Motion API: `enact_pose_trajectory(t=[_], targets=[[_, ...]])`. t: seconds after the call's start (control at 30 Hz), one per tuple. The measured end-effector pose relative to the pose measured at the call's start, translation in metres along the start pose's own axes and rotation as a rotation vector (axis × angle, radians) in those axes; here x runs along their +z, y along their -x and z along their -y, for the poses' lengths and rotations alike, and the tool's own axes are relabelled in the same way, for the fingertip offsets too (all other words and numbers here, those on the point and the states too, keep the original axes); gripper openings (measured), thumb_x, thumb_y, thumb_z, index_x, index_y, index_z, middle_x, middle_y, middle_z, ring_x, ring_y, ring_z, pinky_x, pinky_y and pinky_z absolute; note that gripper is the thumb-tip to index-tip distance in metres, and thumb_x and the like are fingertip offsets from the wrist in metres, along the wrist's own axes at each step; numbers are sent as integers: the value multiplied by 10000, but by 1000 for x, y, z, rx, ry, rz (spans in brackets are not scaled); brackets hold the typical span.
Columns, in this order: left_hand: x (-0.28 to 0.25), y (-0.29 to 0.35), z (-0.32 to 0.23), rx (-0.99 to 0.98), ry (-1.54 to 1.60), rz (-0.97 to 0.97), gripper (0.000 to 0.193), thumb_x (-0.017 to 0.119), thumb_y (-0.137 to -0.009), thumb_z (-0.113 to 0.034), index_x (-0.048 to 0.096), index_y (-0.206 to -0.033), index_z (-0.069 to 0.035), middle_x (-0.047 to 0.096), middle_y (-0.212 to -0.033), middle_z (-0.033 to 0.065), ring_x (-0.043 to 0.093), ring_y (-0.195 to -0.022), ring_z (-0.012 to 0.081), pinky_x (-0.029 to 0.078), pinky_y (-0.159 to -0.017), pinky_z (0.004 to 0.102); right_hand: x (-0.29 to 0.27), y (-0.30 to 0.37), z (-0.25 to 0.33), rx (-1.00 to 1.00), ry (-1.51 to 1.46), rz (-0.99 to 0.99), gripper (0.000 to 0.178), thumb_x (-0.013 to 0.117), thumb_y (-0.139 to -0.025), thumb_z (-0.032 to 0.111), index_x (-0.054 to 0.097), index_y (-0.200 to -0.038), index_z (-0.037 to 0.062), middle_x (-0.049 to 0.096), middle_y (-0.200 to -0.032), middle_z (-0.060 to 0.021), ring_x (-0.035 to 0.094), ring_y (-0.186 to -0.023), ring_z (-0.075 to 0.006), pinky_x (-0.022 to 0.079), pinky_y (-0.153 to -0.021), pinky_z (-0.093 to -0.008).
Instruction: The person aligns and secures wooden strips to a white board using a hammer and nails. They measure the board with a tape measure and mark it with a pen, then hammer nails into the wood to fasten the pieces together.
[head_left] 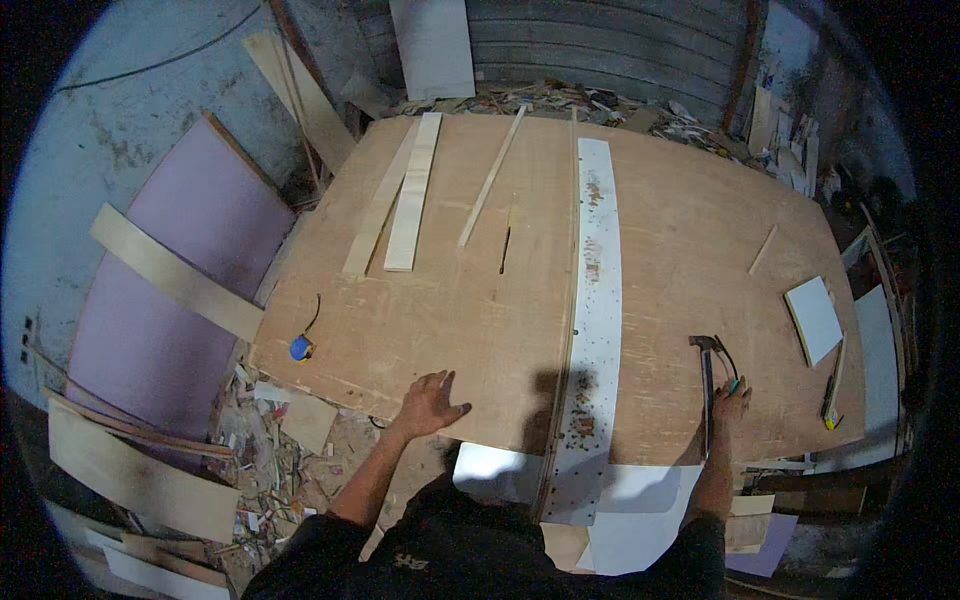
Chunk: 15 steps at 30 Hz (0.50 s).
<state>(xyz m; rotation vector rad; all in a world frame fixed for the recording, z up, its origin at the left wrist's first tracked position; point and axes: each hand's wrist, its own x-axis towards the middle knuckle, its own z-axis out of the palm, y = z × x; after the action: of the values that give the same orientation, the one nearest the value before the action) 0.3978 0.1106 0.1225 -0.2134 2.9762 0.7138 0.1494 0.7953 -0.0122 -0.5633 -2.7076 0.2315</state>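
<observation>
My left hand (430, 403) rests near the front edge of the plywood sheet (480, 340), fingers spread and holding nothing. Over on the right, my right hand (736, 398) is closed around a slim, dark, curved item (726, 354) with a teal part at the fingers; its exact kind is unclear. A claw hammer (707, 385) lies just left of that hand, its head pointing away from me. Between my hands runs a long white strip (598, 330) scattered with small rusty nails or screws. Along its left side lies a narrow wooden batten (573, 250).
Wooden slats (412, 200) and a thin stick (490, 180) lie toward the far left. A blue tape measure (301, 347) sits near the left edge, a white block (814, 320) at the right. Scrap (260, 480) litters the floor; purple boards (170, 290) lean left.
</observation>
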Motion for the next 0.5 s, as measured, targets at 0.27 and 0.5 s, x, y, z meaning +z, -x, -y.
enact_pose_trajectory(t=[0.27, 0.5], targets=[[-29, -141, 109, -2, 264, -192, 819, 709, -852, -432, 494, -1436, 99, 601, -1345, 334, 549, -1300, 472, 439, -1113, 508, -47, 82, 29, -41, -287, -133, 659, 646, -995, 385, 472, -1516, 21, 465, -1529, -307, 446, -1415, -478, 416, -1128, -544], [-35, -381, 112, -100, 106, -171, 656, 639, -917, -382, 515, -1342, 102, 588, -1309, 352, 579, -1257, 465, 507, -1042, 511, -186, 374, 80, 365, -420, -241, 397, 569, -1065, 218, 567, -1338, -70, 633, -1266, -219, 620, -1104, -315, 506, -973, -449]])
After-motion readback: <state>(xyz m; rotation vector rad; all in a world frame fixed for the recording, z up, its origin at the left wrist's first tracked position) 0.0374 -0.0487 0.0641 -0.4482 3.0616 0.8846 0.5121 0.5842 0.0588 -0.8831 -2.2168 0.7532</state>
